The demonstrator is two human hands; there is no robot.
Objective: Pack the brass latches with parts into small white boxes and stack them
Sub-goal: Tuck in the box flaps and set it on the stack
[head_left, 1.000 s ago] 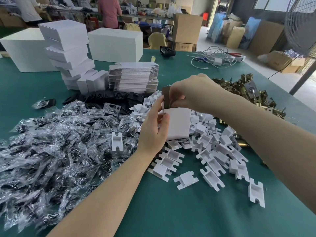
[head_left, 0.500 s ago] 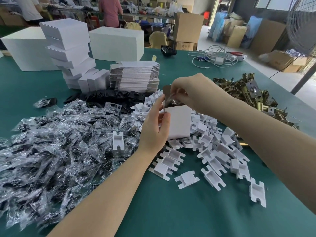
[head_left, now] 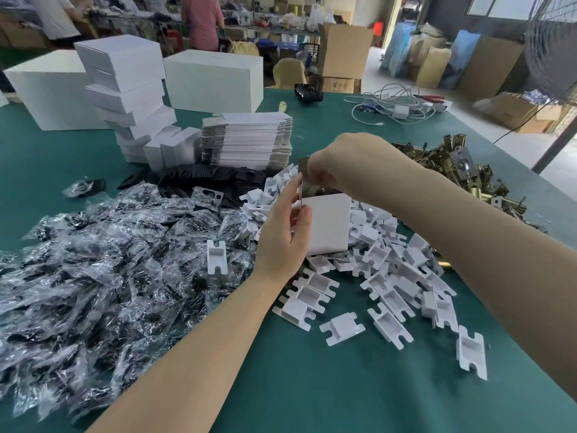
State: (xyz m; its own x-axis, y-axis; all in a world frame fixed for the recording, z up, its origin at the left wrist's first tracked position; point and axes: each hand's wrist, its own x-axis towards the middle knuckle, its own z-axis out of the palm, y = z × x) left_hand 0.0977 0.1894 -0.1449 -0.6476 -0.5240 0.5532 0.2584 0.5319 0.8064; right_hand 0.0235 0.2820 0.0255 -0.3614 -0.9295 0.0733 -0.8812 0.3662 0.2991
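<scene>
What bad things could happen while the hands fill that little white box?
The small white cardboard box stands on loose white plastic inserts, steadied only by the left hand, so it might tip. The right hand pushes contents in at the open flap, which could bend. The leaning stack of white boxes might topple.

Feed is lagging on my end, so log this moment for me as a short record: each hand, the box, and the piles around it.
left hand: grips the small white box by its left side, holding it upright above the table
right hand: fingers curled at the box's open top, pinching a part going in; the part is mostly hidden
box state: top open, flap up
white plastic inserts: loose pile under and right of the box
bagged parts: large heap on the left
brass latches: pile far right
flat box blanks: stacked behind
finished boxes: leaning stack, rear left
</scene>
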